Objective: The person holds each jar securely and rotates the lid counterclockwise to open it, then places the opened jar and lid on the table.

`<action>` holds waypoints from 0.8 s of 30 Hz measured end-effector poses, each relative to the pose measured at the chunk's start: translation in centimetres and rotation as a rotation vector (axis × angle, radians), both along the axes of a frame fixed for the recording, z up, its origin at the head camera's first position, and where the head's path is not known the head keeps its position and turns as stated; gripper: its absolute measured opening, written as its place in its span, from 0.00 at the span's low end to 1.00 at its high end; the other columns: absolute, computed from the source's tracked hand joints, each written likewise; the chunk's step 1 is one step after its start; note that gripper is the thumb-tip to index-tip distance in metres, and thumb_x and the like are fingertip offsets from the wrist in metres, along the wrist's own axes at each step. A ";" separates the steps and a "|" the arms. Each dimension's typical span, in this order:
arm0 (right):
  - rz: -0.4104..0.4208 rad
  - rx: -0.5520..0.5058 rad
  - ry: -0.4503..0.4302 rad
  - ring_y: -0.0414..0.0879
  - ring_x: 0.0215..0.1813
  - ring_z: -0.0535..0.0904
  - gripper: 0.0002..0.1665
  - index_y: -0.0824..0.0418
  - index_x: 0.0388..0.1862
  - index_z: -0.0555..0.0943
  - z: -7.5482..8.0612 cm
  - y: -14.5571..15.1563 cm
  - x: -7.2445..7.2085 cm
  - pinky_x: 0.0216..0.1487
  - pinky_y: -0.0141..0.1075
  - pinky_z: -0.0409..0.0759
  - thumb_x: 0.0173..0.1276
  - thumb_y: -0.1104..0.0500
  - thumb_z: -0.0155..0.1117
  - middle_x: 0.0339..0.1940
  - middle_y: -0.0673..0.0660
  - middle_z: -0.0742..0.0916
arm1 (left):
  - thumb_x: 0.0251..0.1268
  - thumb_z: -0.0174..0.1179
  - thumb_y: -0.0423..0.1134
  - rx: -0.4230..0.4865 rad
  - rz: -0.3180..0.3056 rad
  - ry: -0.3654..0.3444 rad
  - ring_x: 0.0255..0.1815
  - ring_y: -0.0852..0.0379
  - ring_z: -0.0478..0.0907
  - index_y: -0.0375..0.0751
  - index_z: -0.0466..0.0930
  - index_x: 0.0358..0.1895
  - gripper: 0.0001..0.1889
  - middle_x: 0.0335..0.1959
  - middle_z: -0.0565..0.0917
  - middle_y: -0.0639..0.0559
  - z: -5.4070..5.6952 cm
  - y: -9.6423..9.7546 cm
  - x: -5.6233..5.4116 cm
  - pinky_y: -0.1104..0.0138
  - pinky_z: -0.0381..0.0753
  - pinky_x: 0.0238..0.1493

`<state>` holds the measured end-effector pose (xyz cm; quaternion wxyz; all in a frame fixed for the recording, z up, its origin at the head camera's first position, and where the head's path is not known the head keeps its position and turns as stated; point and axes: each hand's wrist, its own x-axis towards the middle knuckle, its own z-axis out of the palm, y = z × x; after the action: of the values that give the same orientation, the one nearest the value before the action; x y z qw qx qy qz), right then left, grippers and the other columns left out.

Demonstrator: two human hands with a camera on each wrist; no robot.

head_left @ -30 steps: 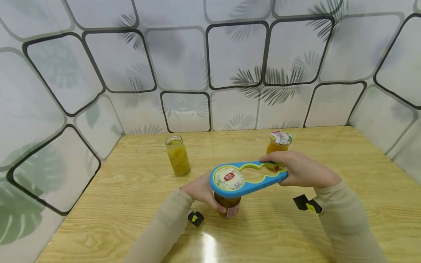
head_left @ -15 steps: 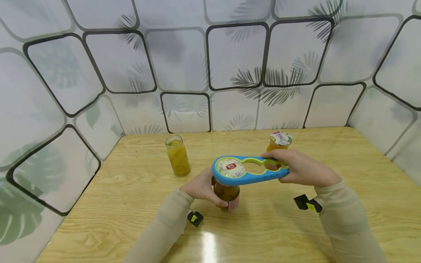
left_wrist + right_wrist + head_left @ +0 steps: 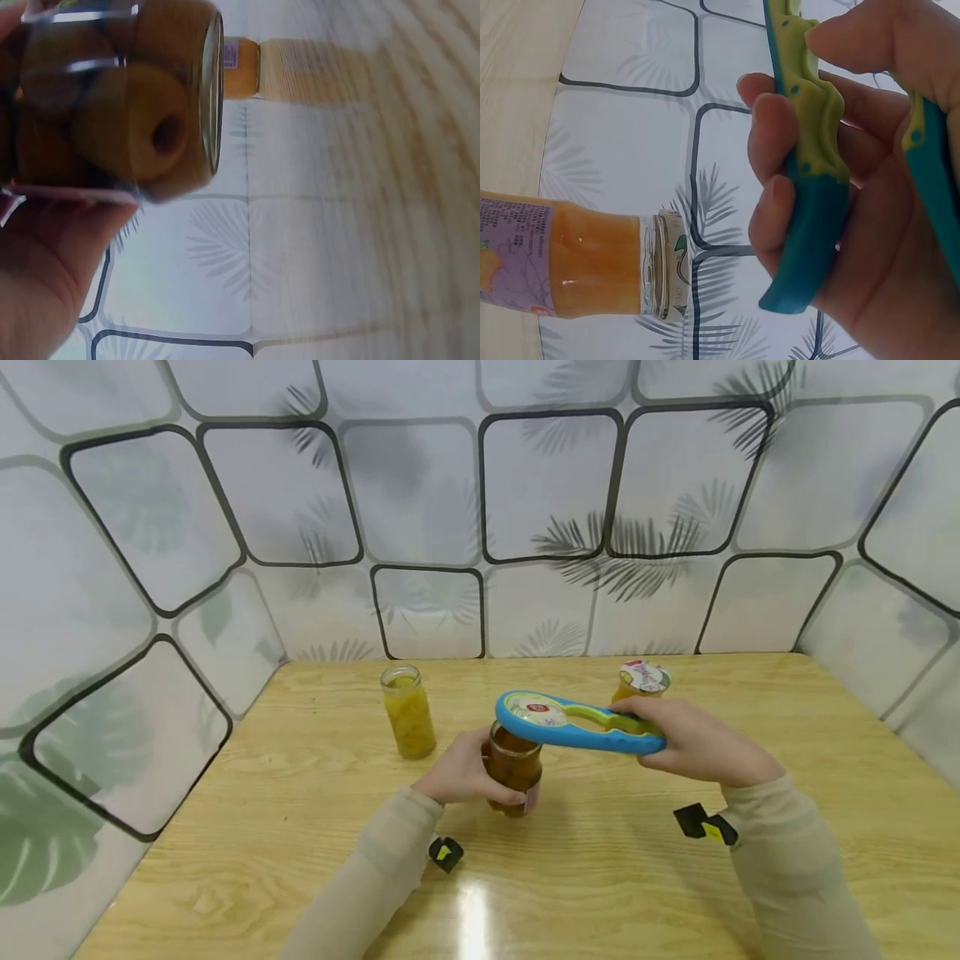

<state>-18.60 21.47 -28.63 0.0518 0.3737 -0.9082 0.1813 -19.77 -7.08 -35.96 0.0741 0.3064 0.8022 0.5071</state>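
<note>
My left hand (image 3: pixel 467 772) grips a glass jar (image 3: pixel 516 768) of brown liquid near the front middle of the table. Round brown fruits with a hole show through its glass in the left wrist view, where the thumb side of the hand (image 3: pixel 45 262) lies against it. My right hand (image 3: pixel 697 745) holds a blue and yellow-green jar opener (image 3: pixel 600 742) by its handle end. A printed lid (image 3: pixel 536 708) sits in the opener's round end, tilted above the jar's uncovered mouth. In the right wrist view, several fingertips (image 3: pixel 774 131) curl round the opener's handle (image 3: pixel 810 217).
An uncovered jar of yellow fruit (image 3: pixel 408 718) stands at the back left of the wooden table (image 3: pixel 300 810). Behind my right hand stands a lidded orange jar (image 3: pixel 641 681), with a purple label (image 3: pixel 514 255) in the right wrist view. A patterned wall (image 3: pixel 420 485) encloses the table.
The opener has risen and tilted with the lid in it, coming off the jar, whose mouth now shows. My left hand and the jar have shifted slightly away from me.
</note>
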 end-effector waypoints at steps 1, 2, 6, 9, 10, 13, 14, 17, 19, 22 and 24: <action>0.002 -0.003 0.008 0.42 0.32 0.69 0.26 0.67 0.49 0.73 0.0 0.0 0.0 0.32 0.37 0.71 0.47 0.69 0.63 0.37 0.54 0.79 | 0.34 0.72 0.36 -0.010 0.030 0.009 0.37 0.60 0.76 0.41 0.73 0.45 0.27 0.38 0.79 0.55 0.0 0.0 -0.1 0.67 0.76 0.39; 0.007 -0.005 0.014 0.42 0.32 0.69 0.26 0.67 0.49 0.72 0.0 0.0 0.0 0.32 0.37 0.71 0.48 0.69 0.64 0.36 0.53 0.79 | 0.34 0.72 0.36 -0.012 0.054 0.015 0.37 0.60 0.76 0.42 0.74 0.45 0.27 0.38 0.79 0.55 0.1 0.0 -0.1 0.67 0.76 0.39; 0.020 -0.017 0.012 0.41 0.31 0.70 0.24 0.65 0.48 0.72 0.2 0.1 -0.2 0.32 0.36 0.71 0.50 0.69 0.64 0.34 0.50 0.79 | 0.34 0.73 0.37 -0.001 0.142 0.029 0.38 0.59 0.76 0.42 0.74 0.45 0.28 0.39 0.79 0.54 0.0 0.1 -0.4 0.67 0.76 0.39; 0.023 -0.018 -0.009 0.40 0.32 0.70 0.23 0.63 0.48 0.72 0.4 0.2 -0.2 0.33 0.37 0.72 0.52 0.69 0.63 0.34 0.49 0.79 | 0.33 0.74 0.38 -0.002 0.213 0.029 0.39 0.59 0.75 0.43 0.74 0.46 0.29 0.39 0.79 0.54 -0.1 0.2 -0.6 0.67 0.75 0.40; 0.022 -0.017 -0.014 0.40 0.32 0.71 0.22 0.63 0.48 0.72 0.4 0.2 -0.2 0.33 0.37 0.72 0.52 0.69 0.63 0.34 0.48 0.79 | 0.32 0.74 0.39 -0.007 0.234 0.033 0.39 0.60 0.75 0.43 0.74 0.46 0.29 0.39 0.79 0.55 -0.1 0.3 -0.6 0.67 0.75 0.41; 0.023 -0.013 -0.007 0.40 0.33 0.71 0.23 0.62 0.48 0.72 0.4 0.3 -0.2 0.33 0.37 0.72 0.51 0.70 0.63 0.34 0.48 0.79 | 0.30 0.75 0.39 -0.025 0.276 0.039 0.38 0.60 0.75 0.43 0.75 0.45 0.30 0.38 0.79 0.55 -0.3 0.5 -0.8 0.67 0.74 0.42; 0.023 -0.016 -0.003 0.40 0.33 0.71 0.24 0.62 0.48 0.72 0.4 0.4 -0.2 0.33 0.37 0.72 0.50 0.70 0.63 0.34 0.48 0.78 | 0.30 0.75 0.40 -0.033 0.282 0.042 0.39 0.61 0.75 0.43 0.74 0.45 0.29 0.39 0.79 0.55 -0.3 0.5 -0.9 0.67 0.73 0.43; 0.024 -0.023 -0.003 0.39 0.33 0.71 0.24 0.62 0.48 0.72 0.3 0.5 -0.1 0.32 0.36 0.72 0.49 0.70 0.62 0.33 0.47 0.78 | 0.31 0.75 0.40 -0.060 0.294 0.040 0.39 0.61 0.75 0.44 0.74 0.45 0.30 0.39 0.79 0.55 -0.6 0.7 -1.2 0.67 0.73 0.43; 0.020 -0.023 -0.008 0.39 0.33 0.71 0.24 0.62 0.48 0.72 0.2 0.5 -0.1 0.32 0.35 0.72 0.50 0.70 0.62 0.33 0.47 0.78 | 0.30 0.75 0.40 -0.072 0.302 0.026 0.40 0.61 0.75 0.44 0.74 0.46 0.31 0.40 0.79 0.56 -0.7 0.7 -1.3 0.67 0.73 0.43; 0.016 -0.013 0.001 0.39 0.32 0.71 0.24 0.62 0.48 0.72 0.0 0.5 -0.1 0.32 0.36 0.72 0.49 0.70 0.63 0.33 0.47 0.78 | 0.30 0.75 0.40 -0.090 0.310 0.009 0.41 0.61 0.74 0.44 0.73 0.47 0.32 0.40 0.79 0.56 -0.9 0.7 -1.4 0.68 0.73 0.44; 0.029 -0.011 0.016 0.38 0.32 0.71 0.24 0.62 0.47 0.73 -0.1 0.3 -0.2 0.32 0.35 0.72 0.48 0.70 0.63 0.32 0.46 0.78 | 0.30 0.75 0.41 -0.093 0.311 0.001 0.41 0.61 0.74 0.44 0.73 0.47 0.32 0.40 0.79 0.56 -1.1 0.6 -1.5 0.68 0.73 0.44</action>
<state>-18.78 21.81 -28.72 0.0585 0.3879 -0.9012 0.1842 -21.29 -6.49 -37.06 0.0085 0.1751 0.8624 0.4748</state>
